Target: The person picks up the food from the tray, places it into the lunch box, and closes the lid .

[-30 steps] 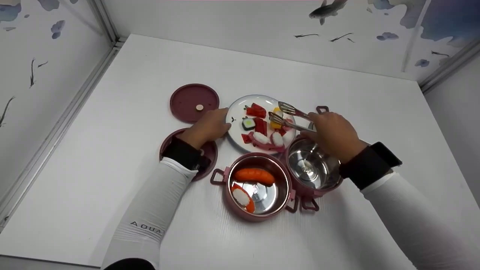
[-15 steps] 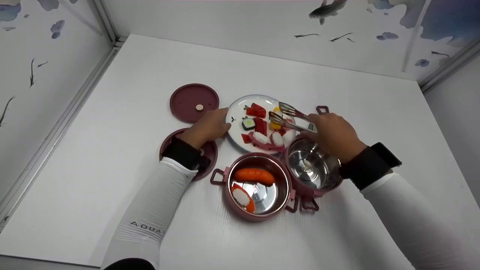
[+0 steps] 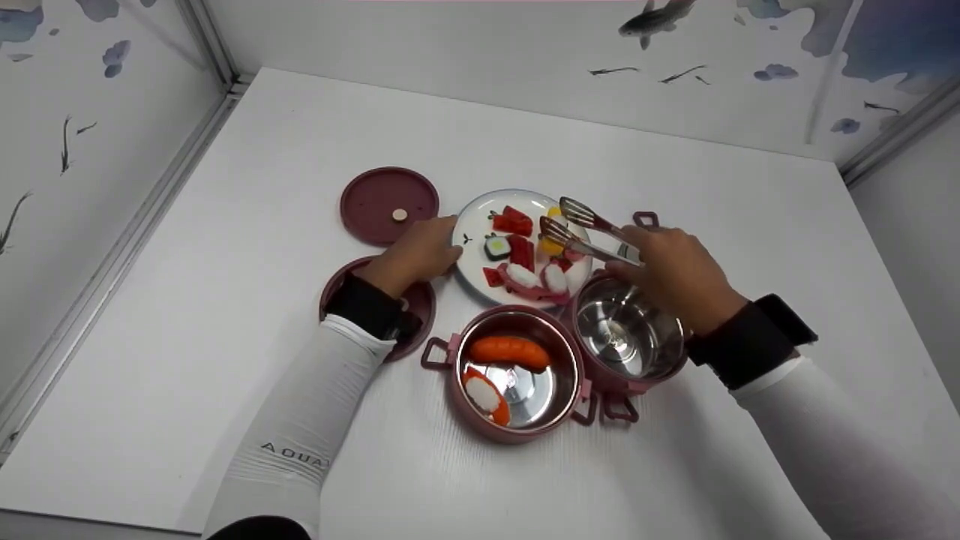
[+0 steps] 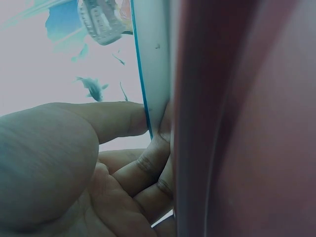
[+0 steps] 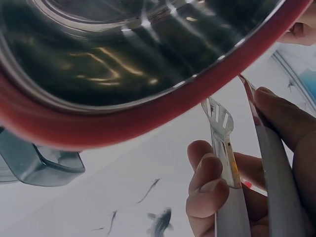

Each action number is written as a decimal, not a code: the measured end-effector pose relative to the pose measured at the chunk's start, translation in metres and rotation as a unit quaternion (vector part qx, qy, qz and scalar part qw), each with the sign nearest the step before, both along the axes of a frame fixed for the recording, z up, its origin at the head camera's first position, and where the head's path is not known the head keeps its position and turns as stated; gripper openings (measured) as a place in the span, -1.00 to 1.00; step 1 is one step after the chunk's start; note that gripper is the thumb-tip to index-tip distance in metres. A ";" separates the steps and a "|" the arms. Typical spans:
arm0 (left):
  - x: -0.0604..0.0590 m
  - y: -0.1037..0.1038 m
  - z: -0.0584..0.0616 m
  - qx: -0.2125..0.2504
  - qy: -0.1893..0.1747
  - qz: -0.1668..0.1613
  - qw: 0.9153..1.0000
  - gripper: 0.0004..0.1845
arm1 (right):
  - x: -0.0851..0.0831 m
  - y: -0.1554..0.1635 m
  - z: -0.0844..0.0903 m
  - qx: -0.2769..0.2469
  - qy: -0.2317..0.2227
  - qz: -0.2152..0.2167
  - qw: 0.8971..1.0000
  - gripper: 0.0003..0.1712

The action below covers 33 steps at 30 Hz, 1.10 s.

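My left hand (image 3: 424, 251) pinches the left rim of a white plate (image 3: 469, 262); in the left wrist view the thumb (image 4: 118, 121) is on one side of the rim, fingers on the other. My right hand (image 3: 675, 274) holds metal tongs (image 3: 592, 251) with their slotted tips spread apart above the plate's right side. Between the tips there is a gap with no food gripped. On the plate lie red pieces (image 3: 512, 221), a green-edged roll (image 3: 496, 247), a yellow piece (image 3: 550, 247) partly behind the tongs, and several pink-and-white pieces (image 3: 523, 276).
Nearer me stands a maroon pot (image 3: 480, 430) holding an orange sausage (image 3: 510, 351) and an orange-and-white piece (image 3: 484, 394). A second pot (image 3: 616, 341) sits beside it under my right hand, with bare steel inside. Two maroon lids, one far (image 3: 375, 202) and one near (image 3: 424, 307), lie left of the plate.
My right hand has shifted slightly right and toward me, and the tongs' tips have tilted up a little and spread a bit. The left hand and plate stay still.
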<state>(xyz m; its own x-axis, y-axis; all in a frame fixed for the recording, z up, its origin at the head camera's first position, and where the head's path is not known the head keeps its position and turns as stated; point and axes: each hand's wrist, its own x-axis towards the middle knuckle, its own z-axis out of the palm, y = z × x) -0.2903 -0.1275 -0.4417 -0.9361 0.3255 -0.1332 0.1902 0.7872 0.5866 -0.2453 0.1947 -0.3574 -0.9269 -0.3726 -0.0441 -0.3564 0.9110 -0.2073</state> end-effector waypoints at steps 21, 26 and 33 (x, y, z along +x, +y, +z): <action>-0.001 0.001 -0.002 0.009 0.005 -0.002 1.000 -0.69 | 0.096 -0.003 0.022 -0.028 0.102 0.094 0.990 -0.26; 0.000 0.000 -0.001 0.013 -0.011 0.005 1.000 -0.63 | 0.117 -0.001 0.018 0.002 0.132 0.130 0.983 -0.19; -0.001 0.001 0.000 0.009 -0.027 0.007 1.000 -0.53 | 0.133 0.004 0.009 0.032 0.107 0.157 0.981 -0.19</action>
